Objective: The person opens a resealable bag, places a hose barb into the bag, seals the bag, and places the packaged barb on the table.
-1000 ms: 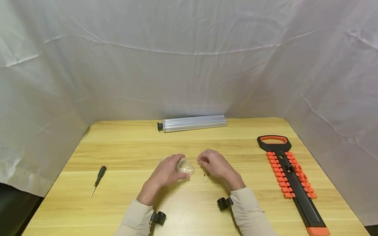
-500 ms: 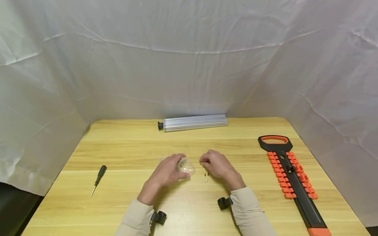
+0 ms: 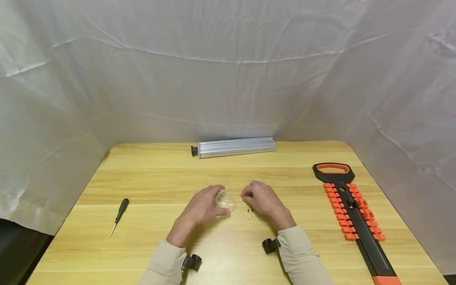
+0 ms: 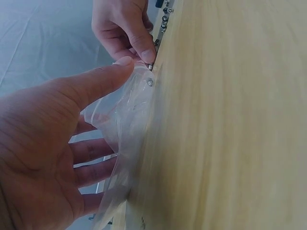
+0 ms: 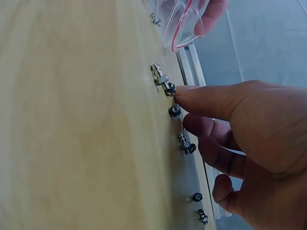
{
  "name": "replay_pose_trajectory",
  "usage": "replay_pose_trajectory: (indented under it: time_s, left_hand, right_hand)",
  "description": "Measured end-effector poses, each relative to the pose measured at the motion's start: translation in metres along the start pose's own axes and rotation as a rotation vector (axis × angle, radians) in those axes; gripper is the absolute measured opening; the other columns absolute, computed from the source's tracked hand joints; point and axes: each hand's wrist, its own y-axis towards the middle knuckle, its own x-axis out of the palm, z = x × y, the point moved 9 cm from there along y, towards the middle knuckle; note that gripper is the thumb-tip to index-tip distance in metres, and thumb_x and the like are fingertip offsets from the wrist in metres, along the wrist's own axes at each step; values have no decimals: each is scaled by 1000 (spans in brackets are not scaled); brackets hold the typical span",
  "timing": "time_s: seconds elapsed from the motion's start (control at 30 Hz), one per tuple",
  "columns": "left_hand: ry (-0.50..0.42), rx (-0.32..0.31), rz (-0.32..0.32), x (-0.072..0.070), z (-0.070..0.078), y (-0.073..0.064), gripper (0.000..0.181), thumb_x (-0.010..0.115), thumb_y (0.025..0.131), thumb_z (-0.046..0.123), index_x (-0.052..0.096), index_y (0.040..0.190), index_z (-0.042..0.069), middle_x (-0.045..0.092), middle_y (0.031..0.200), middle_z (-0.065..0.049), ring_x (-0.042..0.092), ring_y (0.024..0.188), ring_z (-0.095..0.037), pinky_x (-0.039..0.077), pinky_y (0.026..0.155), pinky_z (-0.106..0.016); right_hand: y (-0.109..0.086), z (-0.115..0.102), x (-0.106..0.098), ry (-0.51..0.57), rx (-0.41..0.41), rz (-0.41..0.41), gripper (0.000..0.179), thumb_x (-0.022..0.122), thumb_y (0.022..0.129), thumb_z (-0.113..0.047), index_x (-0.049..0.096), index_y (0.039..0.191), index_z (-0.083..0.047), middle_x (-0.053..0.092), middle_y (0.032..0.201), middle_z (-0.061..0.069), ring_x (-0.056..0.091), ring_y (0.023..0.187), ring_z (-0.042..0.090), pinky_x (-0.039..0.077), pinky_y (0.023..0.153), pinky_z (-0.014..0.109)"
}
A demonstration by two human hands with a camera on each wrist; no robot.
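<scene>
My left hand (image 3: 204,206) holds a clear zip bag (image 4: 129,115), thumb at its mouth and fingers around its back. The bag has a red seal line, seen in the right wrist view, and touches the tabletop. A small metal piece (image 4: 150,82) shows at the bag near its mouth. Just right of the bag, my right hand (image 3: 261,198) pinches a small bolt-like metal fitting (image 5: 163,81) with a hex collar, low over the table. The index fingertip is largely hidden in the right wrist view. Several similar fittings (image 5: 186,143) lie beside this hand.
A silver aluminium profile (image 3: 236,147) with a black knob lies along the back edge. To the left is a black-handled screwdriver (image 3: 122,209). A black and orange rack with a handle (image 3: 350,206) lies on the right. Pale curtains (image 3: 228,79) surround the table.
The right hand's fingertips have shifted very slightly to the right beside the bag. The left hand keeps its hold on the zip bag, and the loose fittings stay where they were.
</scene>
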Motion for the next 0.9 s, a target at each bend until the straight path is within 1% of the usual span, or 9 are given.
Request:
replay_pose_trajectory:
  time_s: [0.13,0.3,0.4,0.47,0.6,0.67,0.77,0.9]
  left_hand:
    - [10,0,5,0,1,0,73,80,75,46,50,137,19,62,125,-4,60,106,-22,51,89,-40]
    - [5,11,9,-1,2,-1,73,80,75,45,51,136,17,63,124,-5,61,105,-22,51,87,-40]
    - [4,9,8,0,3,-2,73,80,76,46,51,136,17,63,126,-6,61,107,-23,51,89,-41]
    - [5,6,7,0,3,-2,74,80,75,46,51,137,17,62,126,-6,61,108,-24,51,90,-42]
    - [6,4,0,-1,4,-2,74,79,76,47,50,137,18,62,124,-5,60,107,-24,51,89,-42]
    - [10,4,-1,-1,3,-2,74,79,76,47,50,137,18,63,124,-5,60,107,-23,51,89,-42]
    - [9,3,0,0,2,-1,74,79,76,47,50,137,17,62,124,-5,60,107,-23,51,88,-41]
    - [11,5,2,0,2,-1,75,79,76,48,50,137,17,63,124,-5,61,105,-21,51,86,-39]
  right_hand:
    - [0,-1,-1,-13,-4,6,5,71,88,-21,75,89,-25,61,83,-11,56,76,6,50,75,30]
    - [-1,-3,2,-39,2,-24,6,66,92,-23,71,89,-25,59,85,-12,55,82,8,45,78,39]
    - [-1,-3,4,-24,15,-37,6,64,94,-24,69,89,-25,57,84,-12,52,82,8,41,77,38]
    - [-2,-5,3,3,13,-31,5,64,93,-25,69,91,-24,57,85,-12,52,82,7,42,79,38]
    - [-2,-12,0,60,-23,-12,5,65,93,-24,69,94,-22,58,87,-12,53,82,6,43,83,38]
    - [-2,-18,0,77,-45,-16,6,65,93,-24,69,95,-21,59,88,-12,54,83,6,44,84,38]
    - [-2,-25,3,83,-70,-29,7,65,93,-25,69,96,-21,59,89,-12,55,83,6,43,84,39]
    - [-2,-31,7,61,-92,-39,7,65,92,-26,69,96,-21,60,90,-12,56,84,6,43,83,39]
